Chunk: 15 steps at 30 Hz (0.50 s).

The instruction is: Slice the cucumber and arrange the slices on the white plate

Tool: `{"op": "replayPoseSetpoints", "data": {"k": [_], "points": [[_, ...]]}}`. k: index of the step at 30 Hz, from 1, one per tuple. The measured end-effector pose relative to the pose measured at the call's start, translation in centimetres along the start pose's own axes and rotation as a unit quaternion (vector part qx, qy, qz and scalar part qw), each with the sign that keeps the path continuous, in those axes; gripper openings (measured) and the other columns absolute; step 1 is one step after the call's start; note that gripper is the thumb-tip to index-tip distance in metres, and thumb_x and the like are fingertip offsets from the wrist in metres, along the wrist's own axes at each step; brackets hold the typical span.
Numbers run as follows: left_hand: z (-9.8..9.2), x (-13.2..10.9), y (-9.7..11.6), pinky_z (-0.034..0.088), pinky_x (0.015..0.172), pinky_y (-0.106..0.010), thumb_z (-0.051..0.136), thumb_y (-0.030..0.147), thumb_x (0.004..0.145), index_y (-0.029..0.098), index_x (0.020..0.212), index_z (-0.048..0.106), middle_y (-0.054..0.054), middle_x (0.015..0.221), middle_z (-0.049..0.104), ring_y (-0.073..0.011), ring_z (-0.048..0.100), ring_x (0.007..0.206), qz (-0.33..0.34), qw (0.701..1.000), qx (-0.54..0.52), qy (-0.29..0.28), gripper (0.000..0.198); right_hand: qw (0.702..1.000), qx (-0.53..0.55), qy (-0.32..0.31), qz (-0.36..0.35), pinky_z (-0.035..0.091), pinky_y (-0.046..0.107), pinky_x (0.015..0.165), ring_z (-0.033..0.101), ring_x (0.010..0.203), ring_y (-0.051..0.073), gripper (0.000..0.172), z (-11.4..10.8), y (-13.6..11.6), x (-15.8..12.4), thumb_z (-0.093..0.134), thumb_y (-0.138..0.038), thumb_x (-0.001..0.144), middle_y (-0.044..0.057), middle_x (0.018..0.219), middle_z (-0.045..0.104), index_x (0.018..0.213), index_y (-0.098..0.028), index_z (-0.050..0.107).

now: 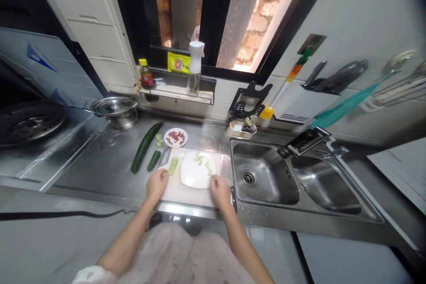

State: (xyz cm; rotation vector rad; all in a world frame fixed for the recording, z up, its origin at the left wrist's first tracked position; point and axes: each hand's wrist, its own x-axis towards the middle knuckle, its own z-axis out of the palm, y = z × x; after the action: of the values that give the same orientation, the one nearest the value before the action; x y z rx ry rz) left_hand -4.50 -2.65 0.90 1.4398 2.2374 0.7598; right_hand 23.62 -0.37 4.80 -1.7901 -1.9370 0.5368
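A white plate (pixel 193 173) lies on a white cutting board (pixel 179 193) on the steel counter, with a few cucumber slices (pixel 208 167) on it. More cucumber slices (pixel 172 166) sit in a row on the board beside the plate. My left hand (pixel 157 183) rests on the board next to that row, fingers curled; what it pinches is too small to make out. My right hand (pixel 219 186) is at the plate's right rim, fingers curled, possibly on a slice.
A whole cucumber (pixel 145 145) and a short cut piece (pixel 153 160) lie left of the board. A small dish of red pieces (pixel 175 137) stands behind it. A double sink (pixel 266 173) with faucet (pixel 304 141) is to the right, a lidded pot (pixel 116 108) and stove to the left.
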Motion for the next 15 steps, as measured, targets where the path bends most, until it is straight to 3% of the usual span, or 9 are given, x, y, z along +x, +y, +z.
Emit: {"op": "replayPoseSetpoints", "data": {"k": [10, 15], "points": [[0.0, 0.9, 1.0, 0.040, 0.074, -0.028, 0.057, 0.040, 0.081, 0.018, 0.101, 0.067, -0.008, 0.089, 0.068, -0.0218, 0.060, 0.085, -0.018, 0.997, 0.079, -0.005, 0.032, 1.000, 0.012, -0.014, 0.010, 0.042, 0.025, 0.081, 0.062, 0.088, 0.018, 0.034, -0.3, -0.5, -0.4, 0.041, -0.025, 0.090, 0.009, 0.101, 0.071, 0.103, -0.016, 0.070], [0.4, 1.2, 1.1, 0.041, 0.076, -0.029, 0.058, 0.039, 0.080, 0.019, 0.093, 0.068, -0.009, 0.092, 0.067, -0.0230, 0.060, 0.088, -0.019, 0.997, 0.076, 0.000, 0.025, 1.000, 0.024, -0.016, 0.013, 0.042, 0.024, 0.081, 0.062, 0.089, 0.017, 0.033, -0.2, -1.1, -0.6, 0.041, -0.026, 0.091, 0.009, 0.099, 0.071, 0.100, -0.017, 0.071]]}}
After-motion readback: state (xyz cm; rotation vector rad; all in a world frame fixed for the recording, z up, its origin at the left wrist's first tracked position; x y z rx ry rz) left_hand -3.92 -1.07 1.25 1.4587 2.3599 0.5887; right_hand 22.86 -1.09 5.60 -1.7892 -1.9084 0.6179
